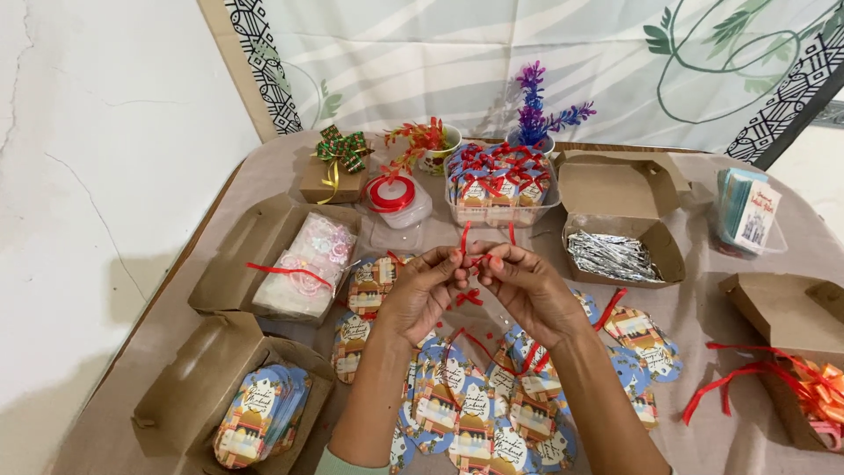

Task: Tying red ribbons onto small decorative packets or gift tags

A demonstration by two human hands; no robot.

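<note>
Cloth-covered table (pixel 264 167) strewn with printed gift tags (pixel 475 413) and brown cardboard boxes (pixel 615 211), above which left hand (pixel 420 295) and right hand (pixel 526 286) meet, fingers pinching a thin red ribbon (pixel 466 242) (apparently mid-knot, wanting a steady pull).

You're looking at blue-orange shaped paper tags (pixel 479 409) lying spread across the table centre. More tags are sitting in a brown cardboard box (pixel 189 387) bottom left. Clear tub of red-bowed packets (pixel 501 185) is standing at back; blue card stack (pixel 747 211) far right.
</note>
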